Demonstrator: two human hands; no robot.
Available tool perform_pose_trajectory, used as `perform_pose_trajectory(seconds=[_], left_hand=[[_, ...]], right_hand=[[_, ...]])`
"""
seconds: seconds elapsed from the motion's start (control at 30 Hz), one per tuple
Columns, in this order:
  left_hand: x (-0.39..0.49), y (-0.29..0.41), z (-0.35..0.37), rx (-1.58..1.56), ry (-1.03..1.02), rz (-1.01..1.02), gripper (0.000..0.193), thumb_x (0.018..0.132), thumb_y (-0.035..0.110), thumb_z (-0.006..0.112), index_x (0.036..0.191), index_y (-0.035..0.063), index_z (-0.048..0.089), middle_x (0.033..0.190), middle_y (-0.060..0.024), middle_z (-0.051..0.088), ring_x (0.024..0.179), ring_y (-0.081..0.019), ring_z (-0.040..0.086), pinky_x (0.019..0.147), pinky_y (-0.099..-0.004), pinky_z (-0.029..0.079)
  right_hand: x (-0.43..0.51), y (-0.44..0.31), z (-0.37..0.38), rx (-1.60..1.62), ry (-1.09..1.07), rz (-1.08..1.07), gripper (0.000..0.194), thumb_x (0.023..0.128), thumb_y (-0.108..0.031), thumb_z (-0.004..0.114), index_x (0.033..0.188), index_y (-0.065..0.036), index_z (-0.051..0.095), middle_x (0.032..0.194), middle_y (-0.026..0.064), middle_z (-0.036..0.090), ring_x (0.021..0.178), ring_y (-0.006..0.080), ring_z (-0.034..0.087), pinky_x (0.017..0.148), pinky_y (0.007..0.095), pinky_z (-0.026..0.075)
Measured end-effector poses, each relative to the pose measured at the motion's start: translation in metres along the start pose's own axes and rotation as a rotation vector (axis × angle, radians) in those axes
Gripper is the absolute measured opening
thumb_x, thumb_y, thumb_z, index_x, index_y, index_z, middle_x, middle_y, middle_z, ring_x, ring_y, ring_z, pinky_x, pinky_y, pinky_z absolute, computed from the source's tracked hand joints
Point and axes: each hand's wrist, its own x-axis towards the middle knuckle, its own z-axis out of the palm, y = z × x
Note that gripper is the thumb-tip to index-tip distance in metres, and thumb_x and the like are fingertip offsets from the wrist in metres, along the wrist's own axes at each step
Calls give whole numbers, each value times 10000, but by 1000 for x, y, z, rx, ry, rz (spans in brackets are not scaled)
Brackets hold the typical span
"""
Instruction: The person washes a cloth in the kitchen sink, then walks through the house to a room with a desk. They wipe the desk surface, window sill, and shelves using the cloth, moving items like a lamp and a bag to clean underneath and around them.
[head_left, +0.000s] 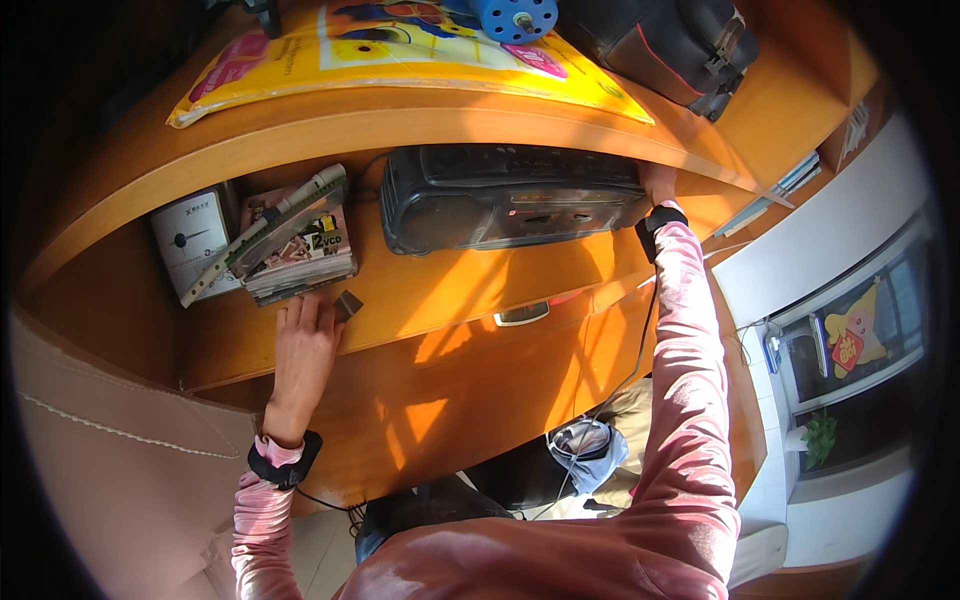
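Observation:
A black radio cassette player (517, 199) stands in the lower shelf compartment. At its right end is my right hand (660, 182), its fingers partly hidden behind the casing. My left hand (306, 330) lies over the front of the same shelf, palm down. A small dark flat block (348, 306) juts out between its thumb and forefinger. Just behind that hand rises a stack of disc cases (304, 251). Across the stack slants a pale recorder flute (262, 229) with a clear sleeve beside it. A white box (199, 240) leans at the left.
Above, the top board (450, 120) holds a yellow printed bag (420, 67), a blue cylindrical motor-like part (517, 19) and a black case (667, 52). Books (795, 176) fill a side shelf. A thin cable (637, 360) hangs below my right wrist. A blue-white bag (589, 450) sits lower down.

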Motion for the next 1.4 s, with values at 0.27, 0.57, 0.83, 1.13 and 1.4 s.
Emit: perform_pose_trajectory(seconds=[0.27, 0.57, 0.83, 1.13, 1.4], left_hand=[[-6, 6, -10, -25, -95, 14, 368, 650, 154, 721, 956, 11, 577, 990, -99, 512, 890, -283, 479, 734, -387, 376], [-19, 13, -23, -26, -110, 14, 422, 683, 105, 695, 1072, -2, 572, 1037, -105, 490, 901, -275, 474, 747, -387, 372], [-24, 14, -27, -82, -144, -18, 312, 714, 47, 660, 1022, 17, 618, 973, -83, 518, 855, -253, 487, 739, -373, 380], [-15, 22, -47, -101, -69, -74, 288, 722, 0, 627, 1008, 33, 642, 767, -97, 593, 691, -242, 540, 630, -343, 424], [37, 33, -68, -243, 97, -183, 276, 793, 3, 593, 1058, 59, 644, 841, -132, 622, 695, -273, 576, 654, -323, 462]], right_hand=[[8, -33, 30, -38, 52, -362, 303, 877, -253, 484, 1101, -69, 573, 1097, 167, 582, 1068, 322, 514, 913, 375, 399], [-66, -194, -49, 402, 167, -535, 264, 874, -202, 487, 1079, -46, 546, 1042, 145, 583, 1006, 318, 528, 867, 375, 413], [-100, -286, -70, 371, -62, -680, 134, 763, -76, 537, 864, -12, 600, 853, 137, 619, 810, 326, 579, 669, 383, 467], [-151, -343, -71, 315, -31, -957, 159, 680, -66, 565, 819, -3, 607, 977, 119, 520, 1038, 342, 468, 770, 428, 471], [-119, -243, -76, 493, 25, -590, 465, 650, 81, 526, 1071, -96, 609, 986, 88, 604, 974, 289, 534, 858, 370, 443]])
